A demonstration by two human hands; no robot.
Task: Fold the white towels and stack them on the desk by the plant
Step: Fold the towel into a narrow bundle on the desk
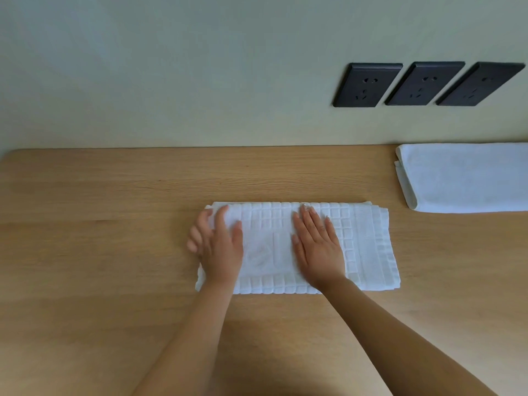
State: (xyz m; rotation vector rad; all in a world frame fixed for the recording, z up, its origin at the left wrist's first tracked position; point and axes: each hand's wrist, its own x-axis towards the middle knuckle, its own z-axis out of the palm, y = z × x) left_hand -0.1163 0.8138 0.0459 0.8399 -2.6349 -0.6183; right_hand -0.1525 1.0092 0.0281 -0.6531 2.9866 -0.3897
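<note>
A white towel with a woven grid pattern (368,247) lies folded into a wide rectangle in the middle of the wooden desk (100,224). My left hand (218,244) lies on its left end, fingers spread and a little blurred, reaching past the towel's left edge. My right hand (315,247) presses flat on the towel's middle with straight fingers pointing away from me. A second white towel (468,178), plain and folded, lies at the desk's back right against the wall, partly cut off by the frame. No plant is in view.
The desk's back edge meets a pale wall (171,81). Three dark wall sockets (368,84) sit in a row above the right side of the desk. Bare wood stretches to the left and in front of the towel.
</note>
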